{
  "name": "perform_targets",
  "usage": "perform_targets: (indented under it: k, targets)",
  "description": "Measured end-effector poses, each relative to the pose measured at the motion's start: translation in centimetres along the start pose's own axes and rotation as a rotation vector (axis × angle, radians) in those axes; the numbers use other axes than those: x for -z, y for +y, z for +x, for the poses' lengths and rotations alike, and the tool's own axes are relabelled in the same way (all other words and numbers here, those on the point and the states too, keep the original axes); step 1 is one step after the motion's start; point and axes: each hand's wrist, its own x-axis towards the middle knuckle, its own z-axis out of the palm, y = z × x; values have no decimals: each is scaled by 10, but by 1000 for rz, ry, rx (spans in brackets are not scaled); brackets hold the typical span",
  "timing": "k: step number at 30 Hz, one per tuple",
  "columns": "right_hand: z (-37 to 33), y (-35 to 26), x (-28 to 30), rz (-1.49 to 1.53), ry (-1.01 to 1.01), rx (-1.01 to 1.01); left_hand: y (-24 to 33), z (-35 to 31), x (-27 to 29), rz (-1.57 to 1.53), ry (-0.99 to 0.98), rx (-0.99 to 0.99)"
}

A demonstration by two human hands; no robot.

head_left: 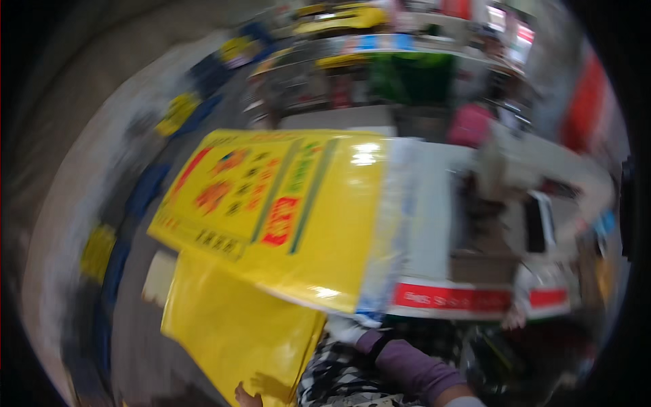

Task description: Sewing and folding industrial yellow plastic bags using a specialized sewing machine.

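Note:
A yellow printed plastic sack [325,197] lies flat in the middle, with red and green markings and a white-blue strip along its right side. Beneath it, further plain yellow sacks [230,305] spread toward my lap. My right hand [344,329], in a white glove below a purple sleeve, reaches the near edge of the printed sack; its fingers are hidden and blurred there. At the bottom edge, my left hand [248,396] shows only in part over the plain yellow sacks, fingers apart, casting a shadow on them.
On the right stands a pale sewing machine [542,159] on a light table [430,210] with a red-and-white front strip. A pink object [470,124] is behind it. Blue and yellow bundles [100,252] line the floor at left. More yellow stacks [342,19] lie at the back.

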Motion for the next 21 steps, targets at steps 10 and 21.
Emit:
perform_targets:
  k: [10, 21]
  targets:
    - [-78, -5, 255, 621, -137, 6, 533, 196, 15, -260, -156, -1061]
    - [-26, 107, 246, 265, 717, -472, 491, 219, 41, -1011, -766, -539]
